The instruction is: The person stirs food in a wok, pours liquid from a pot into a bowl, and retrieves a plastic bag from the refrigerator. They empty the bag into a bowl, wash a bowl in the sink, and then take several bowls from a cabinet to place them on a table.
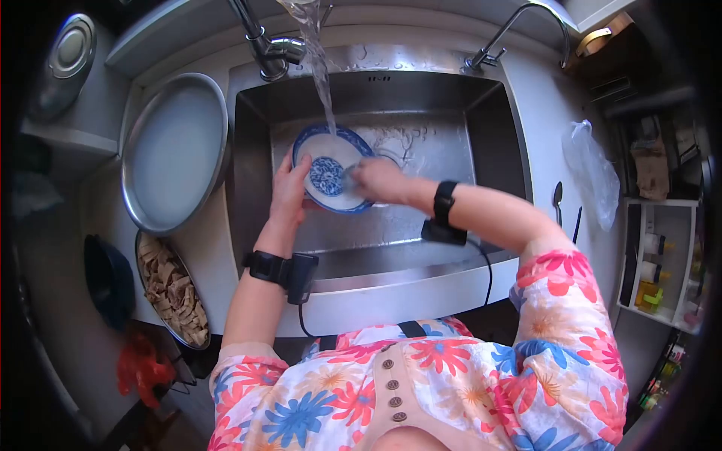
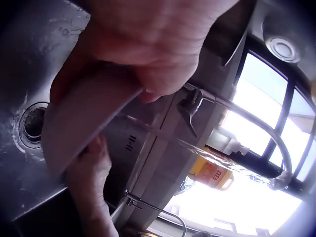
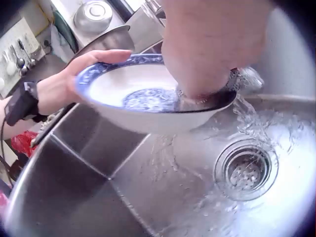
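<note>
My left hand (image 1: 288, 188) grips the rim of a white shallow bowl (image 1: 325, 174) with a blue patterned rim and centre, its thumb over the edge. The bowl is tilted above the sink, under running water (image 1: 322, 83) from the faucet. My right hand (image 1: 382, 180) presses a greyish scrubber (image 1: 350, 179) against the inside of the bowl; its fingers hide much of the scrubber. In the right wrist view, water runs off the bowl's far rim beside the right hand (image 3: 212, 54). The left wrist view shows the underside of the bowl (image 2: 89, 118).
The steel sink (image 1: 361, 248) has a drain (image 3: 246, 170) below the bowl. Left of it stand a large oval metal basin (image 1: 169, 154) and a dish of pale cut food (image 1: 171, 289). At right lie a plastic bag (image 1: 593, 173) and a dark spoon (image 1: 557, 194). A second faucet (image 1: 489, 56) stands behind.
</note>
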The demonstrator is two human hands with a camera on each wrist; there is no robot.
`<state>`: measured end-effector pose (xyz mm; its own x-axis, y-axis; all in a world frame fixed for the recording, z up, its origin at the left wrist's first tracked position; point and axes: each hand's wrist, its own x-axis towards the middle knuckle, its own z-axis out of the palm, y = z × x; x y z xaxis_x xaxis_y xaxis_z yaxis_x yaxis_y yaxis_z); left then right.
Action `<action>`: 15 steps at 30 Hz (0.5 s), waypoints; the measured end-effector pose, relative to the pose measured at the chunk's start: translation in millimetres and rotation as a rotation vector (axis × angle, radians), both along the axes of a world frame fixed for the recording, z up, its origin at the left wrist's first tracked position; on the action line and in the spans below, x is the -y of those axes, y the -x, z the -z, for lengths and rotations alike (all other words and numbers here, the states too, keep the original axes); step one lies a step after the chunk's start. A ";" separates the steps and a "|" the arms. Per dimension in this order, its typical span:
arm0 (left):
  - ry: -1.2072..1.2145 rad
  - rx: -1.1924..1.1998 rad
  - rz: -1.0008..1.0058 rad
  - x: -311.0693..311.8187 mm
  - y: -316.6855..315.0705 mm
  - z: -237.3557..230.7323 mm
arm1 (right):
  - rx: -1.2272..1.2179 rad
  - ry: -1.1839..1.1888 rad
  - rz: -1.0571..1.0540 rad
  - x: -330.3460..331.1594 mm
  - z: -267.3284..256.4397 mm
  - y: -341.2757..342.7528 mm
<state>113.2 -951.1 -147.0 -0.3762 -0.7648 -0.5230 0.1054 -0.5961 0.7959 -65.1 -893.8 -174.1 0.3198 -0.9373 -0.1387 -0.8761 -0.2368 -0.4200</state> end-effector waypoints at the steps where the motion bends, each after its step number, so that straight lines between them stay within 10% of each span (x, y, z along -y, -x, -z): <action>1: 0.147 0.034 -0.067 0.3 4.3 6.6 | 0.059 -0.196 0.111 -5.0 -5.0 -13.8; 4: 0.100 0.033 -0.139 0.1 11.2 19.4 | 0.694 -0.386 0.358 0.3 -41.7 -44.2; 7: 0.027 0.071 -0.176 -2.2 10.3 11.0 | 0.619 -0.240 0.195 -7.2 -18.3 -28.9; 10: 0.168 0.184 -0.012 -2.7 7.9 5.5 | 0.028 0.036 -0.071 -17.5 27.6 26.0; 12: 0.594 0.774 0.349 0.4 2.5 0.8 | -0.125 -0.213 0.234 -3.6 18.0 54.9; 15: 0.947 0.929 0.416 -5.7 3.1 0.8 | 0.216 -0.058 0.538 15.9 -42.2 68.0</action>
